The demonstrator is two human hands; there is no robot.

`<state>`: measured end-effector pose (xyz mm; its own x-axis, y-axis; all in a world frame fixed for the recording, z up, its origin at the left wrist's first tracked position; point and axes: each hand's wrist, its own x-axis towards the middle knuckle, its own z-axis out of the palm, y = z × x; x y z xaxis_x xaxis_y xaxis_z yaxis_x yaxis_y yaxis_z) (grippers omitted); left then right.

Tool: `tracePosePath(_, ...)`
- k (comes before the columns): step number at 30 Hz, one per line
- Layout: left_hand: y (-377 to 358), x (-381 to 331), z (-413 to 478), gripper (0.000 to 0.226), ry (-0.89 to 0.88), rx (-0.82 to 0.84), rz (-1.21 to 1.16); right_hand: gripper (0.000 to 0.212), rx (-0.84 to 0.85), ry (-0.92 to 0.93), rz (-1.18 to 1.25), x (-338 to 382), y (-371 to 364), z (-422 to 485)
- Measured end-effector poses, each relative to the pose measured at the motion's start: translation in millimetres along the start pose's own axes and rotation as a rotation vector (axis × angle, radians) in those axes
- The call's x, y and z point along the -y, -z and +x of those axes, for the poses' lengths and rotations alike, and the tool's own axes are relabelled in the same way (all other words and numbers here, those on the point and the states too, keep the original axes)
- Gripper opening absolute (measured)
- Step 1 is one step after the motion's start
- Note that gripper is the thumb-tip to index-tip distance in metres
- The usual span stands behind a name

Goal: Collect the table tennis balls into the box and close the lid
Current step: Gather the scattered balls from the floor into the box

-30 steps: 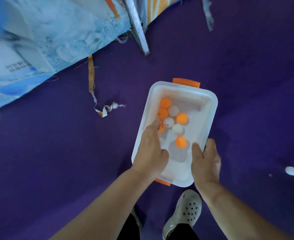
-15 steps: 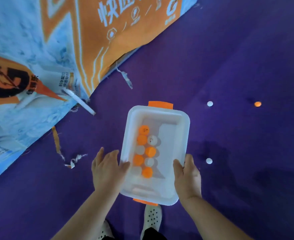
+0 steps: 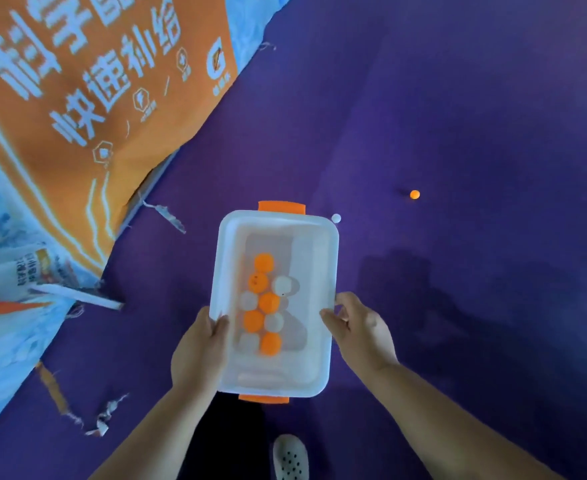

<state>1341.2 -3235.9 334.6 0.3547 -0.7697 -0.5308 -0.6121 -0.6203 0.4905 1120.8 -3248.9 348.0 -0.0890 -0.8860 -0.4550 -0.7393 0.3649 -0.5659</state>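
Here the box (image 3: pixel 274 303) is up off the floor (image 3: pixel 458 98), held level in front of the person. The left hand (image 3: pixel 200 351) grips the left long side and the right hand (image 3: pixel 361 327) grips the right long side, each with a thumb hooked over the rim and fingers underneath. Two hands on both sides most likely keep the box flat, so the balls inside (image 3: pixel 262 303) do not roll out. There are orange and white ones, bunched in a line toward the left wall, which may mean the box leans a tiny bit that way. An orange clip (image 3: pixel 281 207) sticks out at the far end and another orange clip (image 3: pixel 263 398) at the near end; those look made to snap a lid down. No lid shows, so the box is open on top. Two more balls wait on the floor: a white ball (image 3: pixel 336 218) just past the far right corner of the box, and an orange ball (image 3: pixel 414 194) farther off to the right. I think the box is being carried over to them, so the job is only partly done. A big orange and blue banner (image 3: pixel 77 98) lies at the left, and a shoe (image 3: pixel 290 457) peeks out below.
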Motion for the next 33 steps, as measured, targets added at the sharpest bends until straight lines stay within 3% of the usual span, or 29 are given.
tracePosePath(6,7.6,-41.7,81.1,0.022,0.006,0.035,0.19,0.015,-0.128,-0.216,0.058,2.2,19.0,60.6)
tracePosePath(17,17.9,-153.6,208.2,0.014,-0.109,0.152,0.326,0.018,-0.314,-0.726,0.284,-27.4,36.7,129.5)
tracePosePath(25,-54.7,-260.4,284.2,0.023,-0.135,0.191,0.425,0.022,-0.257,-0.947,0.312,-91.1,72.7,182.4)
tracePosePath(33,-165.8,-337.6,375.2,0.027,-0.181,0.219,0.515,0.021,-0.208,-1.02,0.447,-151.8,85.8,296.8)
